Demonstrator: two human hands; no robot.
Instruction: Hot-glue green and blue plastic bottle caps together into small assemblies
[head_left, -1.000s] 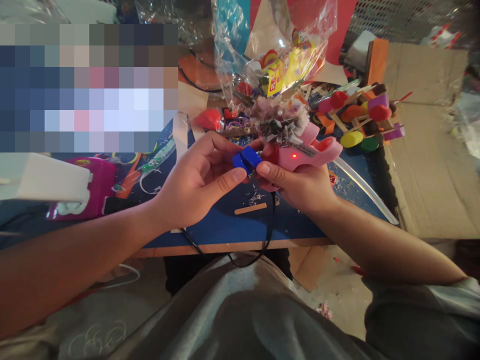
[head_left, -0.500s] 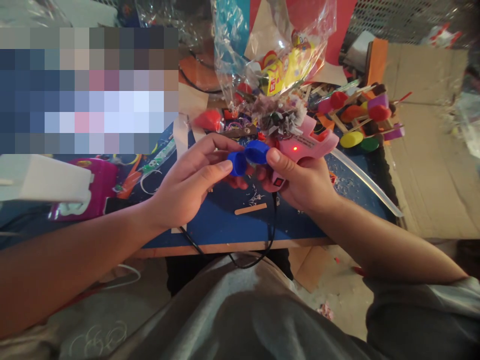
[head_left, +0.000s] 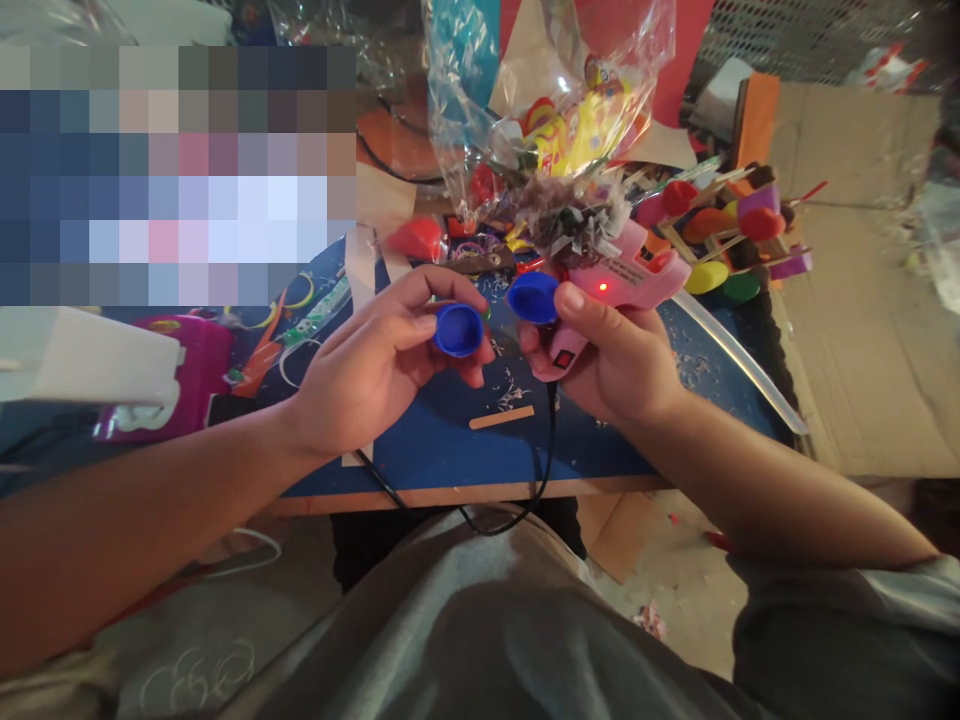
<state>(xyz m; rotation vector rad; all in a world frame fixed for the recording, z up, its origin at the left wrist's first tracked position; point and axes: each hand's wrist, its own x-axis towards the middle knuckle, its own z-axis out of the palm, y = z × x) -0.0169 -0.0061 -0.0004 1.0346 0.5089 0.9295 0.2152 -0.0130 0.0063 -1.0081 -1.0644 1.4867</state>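
Between the thumb and fingers of my left hand is a blue bottle cap, its hollow side turned up towards me. My right hand is wrapped round a pink hot glue gun whose red light is lit. The same hand pinches a second blue cap by its edge under the thumb. A small gap separates the two caps. Grey, fluffy scraps cover the front of the glue gun, so its nozzle is hidden. A clear glue stick sticks out at its back.
A wooden craft stick lies on the blue table below my hands. The glue gun's black cord loops over the table edge. Craft sticks with coloured caps stand at right, by cardboard. A magenta-and-white object is at left.
The two caps have come apart, and the left one has turned its hollow side up. My right hand, with the glue gun and its cap, has shifted slightly right.
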